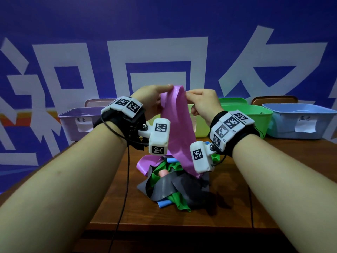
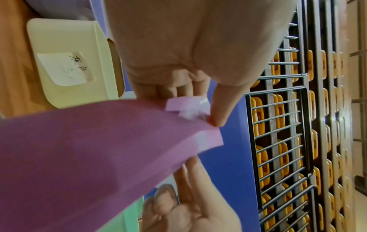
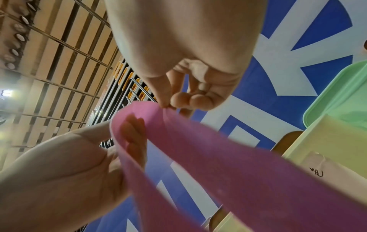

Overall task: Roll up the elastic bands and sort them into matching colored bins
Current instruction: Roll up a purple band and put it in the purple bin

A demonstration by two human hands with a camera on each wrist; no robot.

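Observation:
A purple elastic band (image 1: 177, 128) hangs from both hands, raised above the table. My left hand (image 1: 155, 95) pinches its top left corner, and my right hand (image 1: 198, 101) pinches the top right edge. In the left wrist view the thumb pinches the band (image 2: 99, 149) at its folded corner. The right wrist view shows the band (image 3: 218, 157) looping down from the pinch. Its lower end trails into a pile of bands (image 1: 173, 185) in grey, green, blue and purple on the table. A purple bin (image 1: 73, 123) stands back left.
Along the back edge stand a pale yellow bin (image 1: 198, 128), a green bin (image 1: 255, 114) and a blue bin (image 1: 299, 121), each with a paper label. The wooden table (image 1: 228, 207) ends just in front of me. A blue wall with white characters rises behind.

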